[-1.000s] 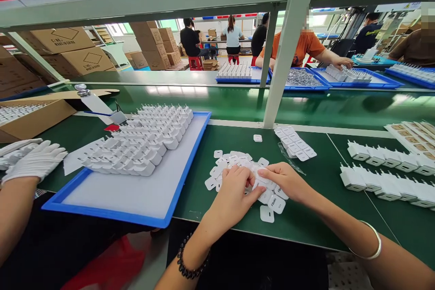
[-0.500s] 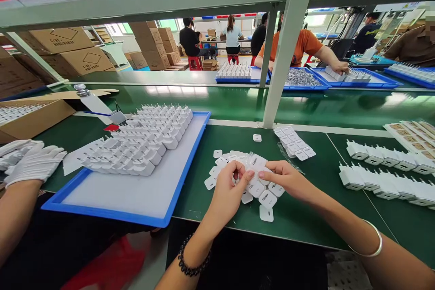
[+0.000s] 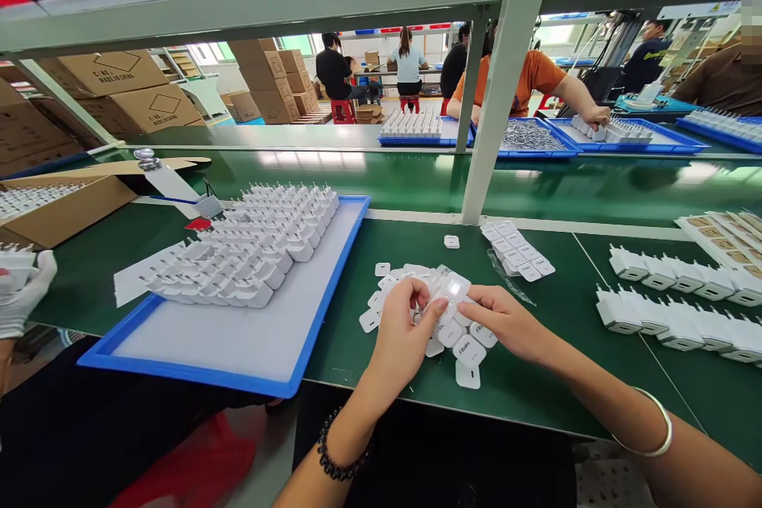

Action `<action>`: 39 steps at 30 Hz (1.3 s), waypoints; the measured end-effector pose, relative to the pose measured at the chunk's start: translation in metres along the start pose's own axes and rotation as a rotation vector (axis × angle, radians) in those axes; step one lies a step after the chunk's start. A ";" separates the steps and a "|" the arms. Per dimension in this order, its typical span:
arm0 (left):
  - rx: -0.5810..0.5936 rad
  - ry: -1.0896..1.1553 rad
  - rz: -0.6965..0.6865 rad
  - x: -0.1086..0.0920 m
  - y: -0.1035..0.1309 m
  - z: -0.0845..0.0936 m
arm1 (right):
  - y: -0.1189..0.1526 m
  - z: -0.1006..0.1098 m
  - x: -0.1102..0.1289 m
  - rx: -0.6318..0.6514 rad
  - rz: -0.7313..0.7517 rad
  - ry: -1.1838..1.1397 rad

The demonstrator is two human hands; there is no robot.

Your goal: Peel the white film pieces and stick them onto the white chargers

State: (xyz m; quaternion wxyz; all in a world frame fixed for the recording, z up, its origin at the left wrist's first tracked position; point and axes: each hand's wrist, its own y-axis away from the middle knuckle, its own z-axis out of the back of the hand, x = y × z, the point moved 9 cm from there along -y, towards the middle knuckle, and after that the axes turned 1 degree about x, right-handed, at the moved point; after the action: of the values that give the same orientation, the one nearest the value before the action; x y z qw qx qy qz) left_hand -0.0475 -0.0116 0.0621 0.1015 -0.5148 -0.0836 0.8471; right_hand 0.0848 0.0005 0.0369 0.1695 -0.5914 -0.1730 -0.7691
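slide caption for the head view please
Left hand and right hand hold white square pieces beside a blue-rimmed tray of plugs.

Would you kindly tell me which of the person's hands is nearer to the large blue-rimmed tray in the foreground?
Left. The left hand is just right of the blue-rimmed tray, at the square white plates; the right hand is farther right, beyond the left.

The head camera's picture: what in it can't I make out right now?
All in the head view:
Print on the glossy white piece between the hands: washed out by glare.
Pile of white plates: partly hidden behind the left hand.
Cardboard box: cut off by the left edge.
Front plug row: cut off by the right edge.
Loose parts across the line: too small to identify.
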 end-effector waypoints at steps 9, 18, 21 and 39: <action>-0.032 -0.249 -0.274 -0.028 0.018 -0.009 | 0.001 0.001 0.005 -0.072 0.084 0.210; 0.084 -0.149 -0.138 -0.016 0.010 -0.018 | 0.001 -0.001 0.008 -0.121 0.074 0.192; 0.091 -0.189 -0.172 -0.018 0.010 -0.020 | 0.002 0.000 0.009 -0.130 0.072 0.198; 0.143 -0.206 -0.218 -0.016 0.001 -0.024 | 0.003 -0.006 0.008 -0.066 0.036 0.126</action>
State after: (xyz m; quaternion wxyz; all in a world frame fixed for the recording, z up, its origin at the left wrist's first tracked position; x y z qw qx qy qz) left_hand -0.0194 -0.0161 0.0644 0.2200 -0.4045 -0.0884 0.8833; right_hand 0.0787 -0.0058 0.0438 0.1744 -0.5502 -0.1258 -0.8069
